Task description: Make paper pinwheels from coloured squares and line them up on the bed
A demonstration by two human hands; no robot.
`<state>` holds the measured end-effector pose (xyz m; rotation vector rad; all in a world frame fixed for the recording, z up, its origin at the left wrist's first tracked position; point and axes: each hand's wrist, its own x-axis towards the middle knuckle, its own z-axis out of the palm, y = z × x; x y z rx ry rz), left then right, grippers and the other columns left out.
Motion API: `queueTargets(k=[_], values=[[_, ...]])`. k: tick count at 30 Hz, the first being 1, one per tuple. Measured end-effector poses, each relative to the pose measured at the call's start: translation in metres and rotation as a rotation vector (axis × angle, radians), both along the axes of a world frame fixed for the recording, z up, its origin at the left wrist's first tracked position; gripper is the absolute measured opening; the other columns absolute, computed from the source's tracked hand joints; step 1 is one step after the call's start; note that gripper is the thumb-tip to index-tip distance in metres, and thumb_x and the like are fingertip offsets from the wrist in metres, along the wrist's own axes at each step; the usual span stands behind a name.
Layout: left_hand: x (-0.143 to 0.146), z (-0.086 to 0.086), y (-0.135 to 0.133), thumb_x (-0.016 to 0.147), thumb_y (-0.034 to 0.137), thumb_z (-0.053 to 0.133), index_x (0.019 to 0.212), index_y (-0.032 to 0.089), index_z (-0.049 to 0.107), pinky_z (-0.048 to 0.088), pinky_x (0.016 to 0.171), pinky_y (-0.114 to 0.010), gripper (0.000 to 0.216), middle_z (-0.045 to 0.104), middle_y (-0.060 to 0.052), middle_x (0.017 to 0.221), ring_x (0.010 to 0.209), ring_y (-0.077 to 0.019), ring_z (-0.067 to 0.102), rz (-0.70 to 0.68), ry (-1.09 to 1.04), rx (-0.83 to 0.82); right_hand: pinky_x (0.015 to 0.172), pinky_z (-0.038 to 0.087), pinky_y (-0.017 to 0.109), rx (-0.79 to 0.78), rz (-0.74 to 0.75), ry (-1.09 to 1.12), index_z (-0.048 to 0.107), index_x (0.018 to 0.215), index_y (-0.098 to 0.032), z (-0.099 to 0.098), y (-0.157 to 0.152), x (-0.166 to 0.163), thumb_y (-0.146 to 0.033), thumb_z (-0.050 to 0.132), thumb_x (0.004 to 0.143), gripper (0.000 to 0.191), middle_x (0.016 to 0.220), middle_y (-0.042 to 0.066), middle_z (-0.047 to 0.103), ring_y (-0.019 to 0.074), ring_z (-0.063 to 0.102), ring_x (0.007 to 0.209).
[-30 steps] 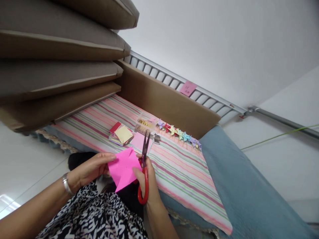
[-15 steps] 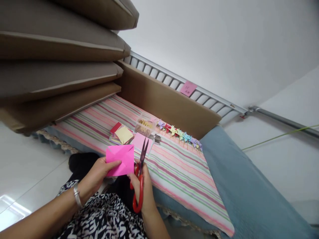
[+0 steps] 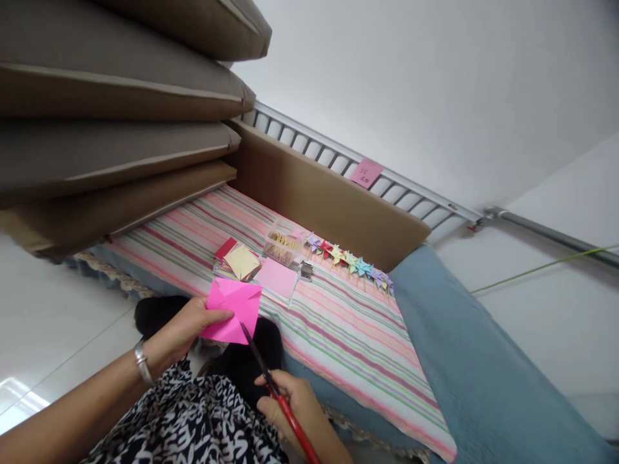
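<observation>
My left hand (image 3: 196, 322) pinches the left side of a bright pink square of paper (image 3: 236, 308), thumb on top; creases or cuts run in from its corners. In my right hand (image 3: 293, 403) is a pair of red-handled scissors (image 3: 261, 364), fingers closed about the handles. The dark blades point up and left, and their tips lie over the lower right part of the paper, near its middle. Just beyond the paper are a stack of coloured paper squares (image 3: 242, 261) and a pale pink pad (image 3: 276, 278).
On the striped cloth (image 3: 353, 322) stands a clear divided box (image 3: 283, 248) with small sticks, beside a small dark container (image 3: 306, 270). A row of paper pinwheels (image 3: 348, 263) lies along the brown board (image 3: 329, 193). Stacked cushions (image 3: 116, 142) rise at the left.
The scissors have swung from pointing upward beside the paper to pointing left, with their tips over it. My right hand moved down and right; the paper stays in my left hand.
</observation>
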<state>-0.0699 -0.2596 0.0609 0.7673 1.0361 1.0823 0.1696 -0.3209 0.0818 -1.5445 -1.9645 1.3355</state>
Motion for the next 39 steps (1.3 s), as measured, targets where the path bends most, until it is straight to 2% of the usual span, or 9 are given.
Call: queueTargets(k=[5, 14, 19, 24, 31, 39], values=[[-0.002, 0.006, -0.001, 0.064, 0.030, 0.077, 0.085, 0.009, 0.072, 0.048, 0.062, -0.028, 0.031, 0.075, -0.009, 0.073, 0.064, -0.0218, 0.066, -0.017, 0.005, 0.014, 0.053, 0.036, 0.021, -0.004, 0.021, 0.003, 0.070, 0.096, -0.021, 0.006, 0.001, 0.002, -0.028, 0.063, 0.076, 0.023, 0.054, -0.005, 0.047, 0.0112, 0.044, 0.053], [0.001, 0.010, -0.003, 0.063, 0.028, 0.078, 0.083, 0.010, 0.072, 0.048, 0.064, -0.028, 0.027, 0.076, -0.009, 0.076, 0.066, -0.0222, 0.066, -0.039, -0.024, 0.015, 0.050, 0.032, 0.021, -0.033, 0.001, 0.014, 0.068, 0.097, -0.022, 0.002, -0.001, 0.003, -0.030, 0.062, 0.078, 0.022, 0.056, -0.006, 0.049, 0.0100, 0.042, 0.051], [0.002, 0.007, -0.001, 0.062, 0.026, 0.078, 0.084, 0.010, 0.072, 0.048, 0.065, -0.029, 0.027, 0.076, -0.009, 0.076, 0.066, -0.0221, 0.067, -0.031, -0.027, 0.001, 0.049, 0.029, 0.021, -0.027, 0.010, -0.013, 0.068, 0.099, -0.022, -0.001, 0.001, 0.001, -0.031, 0.063, 0.077, 0.024, 0.056, -0.006, 0.043, 0.0093, 0.038, 0.051], [0.002, 0.010, -0.001, 0.060, 0.026, 0.079, 0.086, 0.010, 0.071, 0.047, 0.067, -0.030, 0.031, 0.076, -0.009, 0.078, 0.068, -0.0228, 0.067, -0.010, -0.022, -0.005, 0.053, 0.031, 0.021, 0.050, -0.016, -0.018, 0.070, 0.096, -0.023, -0.004, 0.001, -0.002, -0.030, 0.067, 0.074, 0.023, 0.061, -0.006, 0.045, 0.0094, 0.037, 0.055], [0.005, 0.015, -0.001, 0.057, 0.028, 0.080, 0.081, 0.009, 0.071, 0.046, 0.065, -0.030, 0.032, 0.076, -0.008, 0.074, 0.065, -0.0221, 0.066, -0.004, 0.010, -0.023, 0.053, 0.031, 0.021, 0.048, -0.011, -0.024, 0.070, 0.096, -0.021, -0.005, 0.003, -0.004, -0.033, 0.066, 0.075, 0.025, 0.059, -0.006, 0.045, 0.0096, 0.037, 0.054], [0.005, 0.012, -0.002, 0.059, 0.027, 0.079, 0.083, 0.008, 0.072, 0.046, 0.065, -0.029, 0.031, 0.075, -0.008, 0.074, 0.064, -0.0210, 0.065, 0.003, 0.010, -0.012, 0.054, 0.032, 0.020, 0.042, -0.024, -0.031, 0.070, 0.095, -0.022, -0.011, 0.004, -0.001, -0.033, 0.067, 0.074, 0.024, 0.061, -0.006, 0.048, 0.0096, 0.040, 0.056]])
